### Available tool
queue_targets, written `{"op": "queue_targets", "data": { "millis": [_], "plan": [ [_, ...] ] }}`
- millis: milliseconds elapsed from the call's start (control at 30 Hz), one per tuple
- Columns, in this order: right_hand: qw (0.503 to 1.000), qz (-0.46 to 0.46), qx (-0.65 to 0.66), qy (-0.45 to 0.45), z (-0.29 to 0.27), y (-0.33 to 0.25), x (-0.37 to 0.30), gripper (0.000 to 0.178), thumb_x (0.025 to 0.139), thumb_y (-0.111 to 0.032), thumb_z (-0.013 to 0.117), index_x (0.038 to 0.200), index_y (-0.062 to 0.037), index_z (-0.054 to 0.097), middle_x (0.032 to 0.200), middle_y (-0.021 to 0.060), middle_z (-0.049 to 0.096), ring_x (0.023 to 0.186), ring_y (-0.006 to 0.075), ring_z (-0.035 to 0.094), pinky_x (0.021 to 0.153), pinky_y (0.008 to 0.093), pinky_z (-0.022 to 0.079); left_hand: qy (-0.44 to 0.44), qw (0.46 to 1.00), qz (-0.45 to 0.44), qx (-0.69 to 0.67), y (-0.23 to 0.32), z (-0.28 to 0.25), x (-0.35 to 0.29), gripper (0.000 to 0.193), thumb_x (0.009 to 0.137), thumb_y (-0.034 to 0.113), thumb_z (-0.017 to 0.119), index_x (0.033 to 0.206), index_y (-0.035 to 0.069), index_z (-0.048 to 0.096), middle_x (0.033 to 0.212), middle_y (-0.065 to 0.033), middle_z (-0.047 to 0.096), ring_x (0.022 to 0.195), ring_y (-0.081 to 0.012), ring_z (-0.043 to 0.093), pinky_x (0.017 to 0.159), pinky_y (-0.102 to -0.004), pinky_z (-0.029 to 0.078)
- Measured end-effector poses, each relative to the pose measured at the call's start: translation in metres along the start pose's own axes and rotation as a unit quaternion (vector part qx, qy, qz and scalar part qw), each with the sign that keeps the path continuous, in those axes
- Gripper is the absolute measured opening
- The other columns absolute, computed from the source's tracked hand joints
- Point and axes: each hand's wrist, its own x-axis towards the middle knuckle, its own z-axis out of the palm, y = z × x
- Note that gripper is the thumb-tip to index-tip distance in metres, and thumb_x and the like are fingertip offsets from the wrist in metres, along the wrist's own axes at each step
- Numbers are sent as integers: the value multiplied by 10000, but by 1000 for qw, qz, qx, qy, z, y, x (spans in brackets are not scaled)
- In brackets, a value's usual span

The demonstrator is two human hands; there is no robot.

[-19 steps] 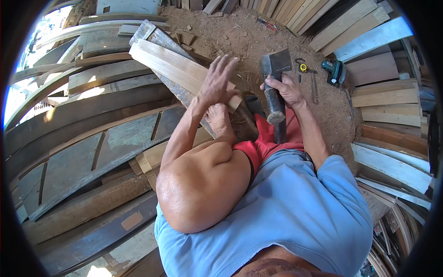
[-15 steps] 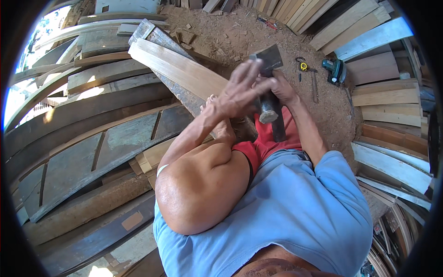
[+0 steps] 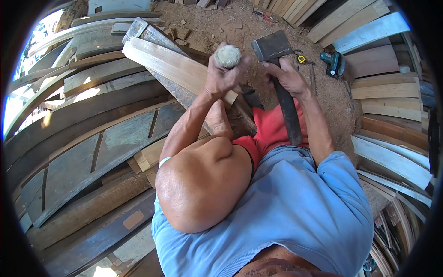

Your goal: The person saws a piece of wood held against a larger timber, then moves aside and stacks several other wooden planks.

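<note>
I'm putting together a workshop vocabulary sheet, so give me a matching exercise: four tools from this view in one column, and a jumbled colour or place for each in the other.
Column one
1. Mallet
2. Round, pale-ended tool
3. Tape measure
4. Power tool

Column two
A. Mainly teal, toward the picture's right
B. In the left hand
C. In the right hand, its block-shaped head dark
D. Yellow and black

Right pairs: 1-C, 2-B, 3-D, 4-A
</note>
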Motion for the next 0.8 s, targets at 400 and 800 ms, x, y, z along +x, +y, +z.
{"op": "queue_targets", "data": {
  "millis": [400, 800],
  "plan": [
    [991, -130, 5, -7, 9, -68, -54, 305, 986, -317, 699, 967, -14, 664, 759, 35, 653, 611, 89, 611, 575, 240, 518, 15, 997, -10, 78, -34, -6, -4, 236, 891, 117, 768, 836, 62, 545, 683, 29, 548, 631, -80, 505, 591, -282, 439],
    [981, -181, -67, 20, 25, -94, -71, 281, 967, -282, 709, 983, -3, 688, 801, 90, 693, 631, 170, 654, 614, 312, 551, -8, 996, 0, 89, -34, -13, -9, 187, 874, 95, 759, 849, 46, 580, 721, 8, 601, 677, -77, 544, 632, -273, 463]
  ]
}}
